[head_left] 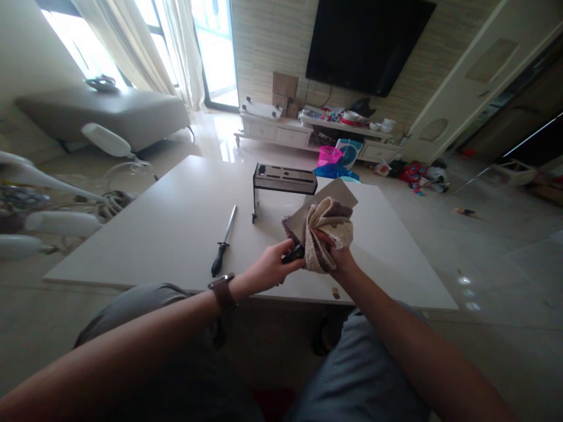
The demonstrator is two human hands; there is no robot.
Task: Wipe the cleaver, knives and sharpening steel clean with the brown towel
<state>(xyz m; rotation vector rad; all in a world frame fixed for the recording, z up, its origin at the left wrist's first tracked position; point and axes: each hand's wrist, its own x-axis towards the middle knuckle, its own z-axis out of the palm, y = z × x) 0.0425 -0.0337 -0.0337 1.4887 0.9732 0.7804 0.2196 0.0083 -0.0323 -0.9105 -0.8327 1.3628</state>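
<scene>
My left hand [275, 265] is closed round the black handle of a cleaver [347, 194], whose broad grey blade points up and to the right. In my right hand [336, 249] is a bunched beige and brown cloth [328, 220], pressed against the blade and covering part of it. A bit of darker cloth shows at the blade's left edge. Behind the cleaver stands a knife block [285, 179] with a slotted top and see-through lower part. To the left of my hands lies a honing steel [225, 241] with a black handle.
The white table [167, 234] spans the space before my knees. A small figure-like sticker or trinket [335, 293] lies near its front edge. Beyond the table are a pink basket [329, 155], a low cabinet [277, 133] and a wall-mounted television [365, 44]. White lamp shades [105, 139] are at the left.
</scene>
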